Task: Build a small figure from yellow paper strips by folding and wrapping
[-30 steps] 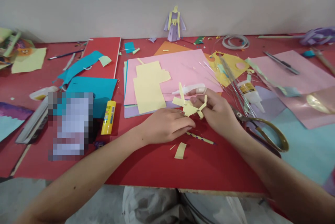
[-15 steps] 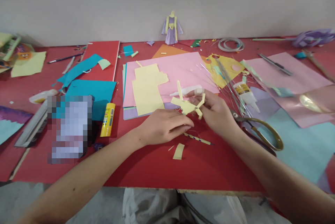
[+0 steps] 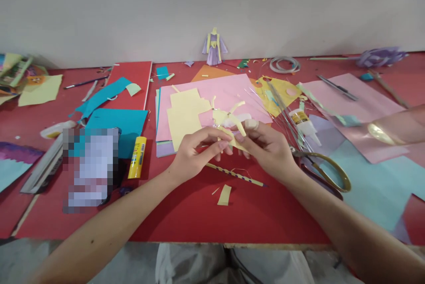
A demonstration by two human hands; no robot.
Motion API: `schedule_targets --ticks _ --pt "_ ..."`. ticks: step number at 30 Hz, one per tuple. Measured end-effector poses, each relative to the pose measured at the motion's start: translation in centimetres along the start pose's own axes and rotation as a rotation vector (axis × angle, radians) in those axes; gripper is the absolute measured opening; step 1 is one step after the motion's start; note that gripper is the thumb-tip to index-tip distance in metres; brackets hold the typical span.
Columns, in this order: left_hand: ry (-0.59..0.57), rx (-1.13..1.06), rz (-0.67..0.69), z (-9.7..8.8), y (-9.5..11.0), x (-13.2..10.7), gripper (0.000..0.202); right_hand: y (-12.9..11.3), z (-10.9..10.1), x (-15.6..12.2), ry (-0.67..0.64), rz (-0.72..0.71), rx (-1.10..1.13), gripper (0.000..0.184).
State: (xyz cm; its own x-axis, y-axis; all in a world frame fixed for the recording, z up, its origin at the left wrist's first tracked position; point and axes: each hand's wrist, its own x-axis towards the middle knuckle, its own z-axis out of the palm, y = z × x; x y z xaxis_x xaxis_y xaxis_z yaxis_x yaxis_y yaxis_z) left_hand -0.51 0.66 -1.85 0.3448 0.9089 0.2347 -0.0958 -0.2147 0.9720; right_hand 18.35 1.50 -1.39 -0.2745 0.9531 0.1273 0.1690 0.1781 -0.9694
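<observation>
We're looking at both hands working mid-surface, just in from the front edge of the red surface [image 3: 186, 222]: our left hand [image 3: 195, 149] is grasping the near side of a pale-yellow paper piece [image 3: 220, 118] btwn thumb & fingers, & our right hand [image 3: 270, 144] is pinching the same pc. on its R side, a pale wrap [image 3: 251, 124] showing on one finger. The pc. is hanging btwn the two hands, thin strips sticking up & out, w/ the pink sheet [image 3: 229, 91] & a yellow sheet [image 3: 182, 115] lying behind, twd the back edge. Closer to the front edge, a dotted stick [image 3: 239, 175] is lying under the hands, & a small yellow scrap [image 3: 224, 195] is sitting nearer still. Twd the L edge we're seeing the glue stick [image 3: 137, 157]; twd the R edge, scissors [image 3: 312, 155] are lying by the R forearm, w/ a glue bottle [image 3: 304, 126] just behind. A purple-&-yellow paper figure [image 3: 214, 48] is standing at the back edge.
</observation>
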Motion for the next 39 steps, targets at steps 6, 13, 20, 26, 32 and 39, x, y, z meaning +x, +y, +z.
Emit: schedule_targets --ticks 6,13,20,26,32,39 --pt "0.027 -0.02 -0.007 -0.01 -0.12 0.08 0.015 -0.05 -0.5 0.13 -0.05 0.106 0.2 0.039" --pt "-0.029 -0.025 0.047 0.03 -0.15 0.14 0.016 0.1 -0.34 0.23 -0.086 0.124 0.301 0.026" --pt "-0.029 0.165 0.078 0.18 0.18 0.19 0.012 0.18 -0.1 0.52 0.005 0.161 0.281 0.028" --pt "-0.034 0.171 0.104 0.18 -0.16 0.22 0.012 0.13 -0.28 0.63 -0.004 0.14 0.191 0.03" --pt "-0.025 0.186 0.066 -0.04 -0.28 0.13 0.014 0.5 -0.24 0.6 -0.029 0.14 0.128 0.029" --pt "-0.025 0.177 0.078 0.03 -0.11 0.15 0.013 0.2 -0.31 0.66 -0.025 0.118 0.083 0.031"
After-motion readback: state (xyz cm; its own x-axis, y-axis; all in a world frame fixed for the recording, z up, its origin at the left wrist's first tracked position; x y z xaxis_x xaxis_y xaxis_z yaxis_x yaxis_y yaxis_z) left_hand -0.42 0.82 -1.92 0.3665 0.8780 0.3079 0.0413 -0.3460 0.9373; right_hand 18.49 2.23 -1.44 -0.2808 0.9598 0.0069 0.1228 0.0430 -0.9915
